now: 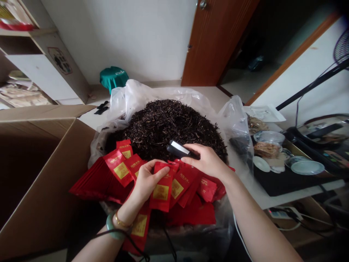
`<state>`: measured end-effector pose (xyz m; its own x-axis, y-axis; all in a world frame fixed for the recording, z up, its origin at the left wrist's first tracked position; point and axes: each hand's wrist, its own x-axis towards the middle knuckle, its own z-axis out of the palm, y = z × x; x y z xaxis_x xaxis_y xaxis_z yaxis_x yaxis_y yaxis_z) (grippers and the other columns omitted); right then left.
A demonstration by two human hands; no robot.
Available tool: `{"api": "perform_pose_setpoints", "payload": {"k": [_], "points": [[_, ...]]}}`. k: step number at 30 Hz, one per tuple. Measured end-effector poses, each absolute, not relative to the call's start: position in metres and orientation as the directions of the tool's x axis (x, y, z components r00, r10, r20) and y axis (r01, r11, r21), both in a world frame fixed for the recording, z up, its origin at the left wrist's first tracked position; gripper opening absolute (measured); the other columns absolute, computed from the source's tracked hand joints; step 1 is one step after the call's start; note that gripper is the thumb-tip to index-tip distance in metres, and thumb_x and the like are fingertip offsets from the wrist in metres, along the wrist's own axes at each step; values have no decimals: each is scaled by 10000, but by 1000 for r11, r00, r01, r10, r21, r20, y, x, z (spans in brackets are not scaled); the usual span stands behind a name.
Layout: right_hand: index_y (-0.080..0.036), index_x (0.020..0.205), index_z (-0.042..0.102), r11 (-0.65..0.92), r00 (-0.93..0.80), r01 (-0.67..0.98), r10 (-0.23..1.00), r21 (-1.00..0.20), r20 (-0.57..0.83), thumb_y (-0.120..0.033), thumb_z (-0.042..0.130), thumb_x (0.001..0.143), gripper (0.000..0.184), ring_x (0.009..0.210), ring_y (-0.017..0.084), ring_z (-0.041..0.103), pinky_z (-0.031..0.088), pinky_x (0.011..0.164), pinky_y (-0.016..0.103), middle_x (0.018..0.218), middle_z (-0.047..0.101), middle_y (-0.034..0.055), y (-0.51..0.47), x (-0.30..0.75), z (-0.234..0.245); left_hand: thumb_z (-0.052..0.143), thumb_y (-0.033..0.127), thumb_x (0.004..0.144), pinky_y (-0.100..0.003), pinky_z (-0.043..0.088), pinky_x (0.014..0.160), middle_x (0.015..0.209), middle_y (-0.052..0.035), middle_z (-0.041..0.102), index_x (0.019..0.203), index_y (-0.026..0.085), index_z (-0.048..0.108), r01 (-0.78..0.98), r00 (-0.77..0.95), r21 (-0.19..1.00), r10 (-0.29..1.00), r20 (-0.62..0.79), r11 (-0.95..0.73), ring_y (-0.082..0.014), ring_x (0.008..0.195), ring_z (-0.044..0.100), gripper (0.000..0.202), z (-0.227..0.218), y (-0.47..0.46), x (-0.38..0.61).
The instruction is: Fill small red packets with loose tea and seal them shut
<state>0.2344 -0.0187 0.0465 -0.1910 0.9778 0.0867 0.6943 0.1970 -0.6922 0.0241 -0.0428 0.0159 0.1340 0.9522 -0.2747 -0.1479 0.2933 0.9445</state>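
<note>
My left hand [148, 180] pinches the top edge of a red tea packet [160, 194] with a gold label, which hangs upright between thumb and fingers. A small black-and-white handheld bag sealer [180, 149] is gripped in my right hand [207, 158]. It is just above and to the right of that packet, apart from it. More red packets [120, 169] lie fanned and stacked around both hands, some of them on the edge of the tea. Behind the hands is a large heap of dark, twisted loose tea leaves [174, 120] in a clear plastic bag [136, 92].
An open cardboard box [73, 156] stands at the left. To the right, a table holds a black mat [275, 183], a lidded clear container [268, 143] and a white dish [307, 168]. Dark cords cross near my left wrist. A teal-covered stool [113, 78] is by the wall.
</note>
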Motion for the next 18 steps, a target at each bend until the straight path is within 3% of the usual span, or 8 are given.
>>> {"api": "perform_pose_setpoints", "payload": {"k": [7, 12, 14, 16, 18], "points": [[-156, 1184, 587, 57, -52, 937, 998, -345, 23, -282, 669, 802, 411, 1056, 294, 633, 490, 900, 409, 1163, 665, 134, 4, 261, 7, 817, 464, 557, -226, 481, 565, 636, -23, 714, 677, 145, 737, -199, 86, 927, 948, -306, 317, -132, 562, 594, 350, 14, -41, 24], [-161, 1157, 592, 49, -49, 967, 999, -249, 7, -254, 710, 762, 423, 1040, 303, 627, 484, 894, 420, 1104, 671, 136, 10, 264, -4, 753, 574, 609, -209, 437, 529, 568, -5, 665, 617, 141, 698, -201, 75, 927, 948, -309, 318, -111, 523, 548, 436, 13, -41, 23], [-175, 1107, 618, 103, -68, 940, 991, -325, 117, -275, 700, 771, 360, 1009, 299, 628, 485, 877, 428, 1065, 674, 131, 7, 256, 0, 730, 609, 618, -207, 426, 513, 546, -1, 643, 598, 139, 673, -193, 93, 928, 947, -307, 320, -108, 509, 533, 474, 12, -41, 23], [-188, 1047, 640, 211, -96, 833, 966, -512, 241, -325, 629, 837, 251, 943, 251, 640, 503, 815, 374, 1003, 680, 107, -1, 242, 9, 699, 643, 631, -214, 429, 507, 537, -4, 630, 581, 137, 650, -159, 126, 936, 947, -296, 313, -113, 503, 529, 510, 13, -40, 23], [-204, 1015, 648, 289, -155, 629, 956, -722, 248, -370, 559, 889, 226, 804, 178, 651, 506, 678, 282, 906, 686, 56, -11, 222, 19, 671, 667, 642, -220, 436, 508, 531, -5, 619, 571, 136, 638, -107, 156, 952, 951, -268, 286, -119, 504, 529, 537, 14, -40, 23]]}}
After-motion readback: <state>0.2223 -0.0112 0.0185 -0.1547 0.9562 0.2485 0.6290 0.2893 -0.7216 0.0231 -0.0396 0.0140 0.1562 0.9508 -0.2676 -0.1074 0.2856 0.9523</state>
